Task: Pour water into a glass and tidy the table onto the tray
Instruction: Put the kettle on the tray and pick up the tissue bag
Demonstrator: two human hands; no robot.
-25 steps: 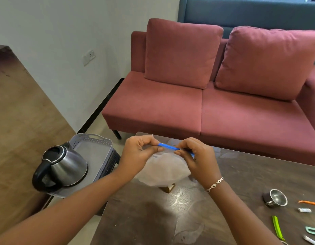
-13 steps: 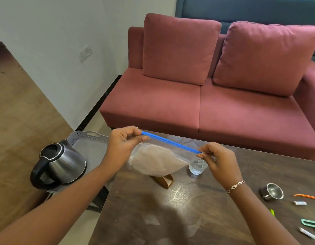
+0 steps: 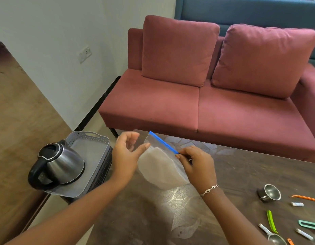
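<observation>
A clear zip bag (image 3: 160,167) with a blue seal strip and pale powder inside hangs tilted above the dark table (image 3: 241,177). My right hand (image 3: 197,165) pinches the strip's right end. My left hand (image 3: 125,152) is off the strip, fingers spread, its thumb touching the bag's left side. A steel kettle (image 3: 59,165) with a black handle stands on the grey tray (image 3: 93,147) at the left, beside the table. The glass is hidden behind the bag and my right hand.
A small steel cup (image 3: 269,192), a steel measuring spoon (image 3: 275,238), and several coloured clips and small tools (image 3: 270,221) lie at the table's right. A red sofa (image 3: 206,103) stands behind the table. A wooden surface (image 3: 17,112) runs along the left.
My left hand has let go of the blue strip's left end and opened. The bag has tilted, hanging from my right hand, and now covers the glass.
</observation>
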